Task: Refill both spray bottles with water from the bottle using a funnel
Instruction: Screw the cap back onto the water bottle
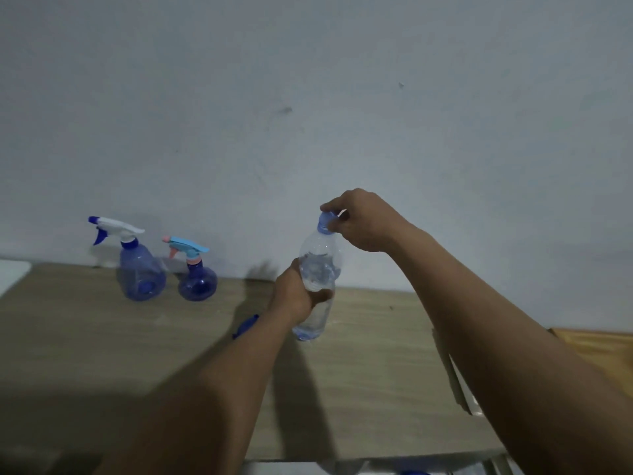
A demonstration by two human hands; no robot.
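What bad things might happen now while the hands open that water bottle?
1. The left hand squeezes the water bottle around its middle while the right hand grips the cap. A tight squeeze may push water out once the cap comes off.
2. The bottle is held above the table, so a slip could drop it.
3. Both spray bottles, the bigger one and the smaller one, still wear their spray heads, and pouring too early would spill.

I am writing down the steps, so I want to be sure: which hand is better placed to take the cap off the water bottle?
The right hand. Its fingers already pinch the blue cap, while the left hand grips the middle of the water bottle, steadying it.
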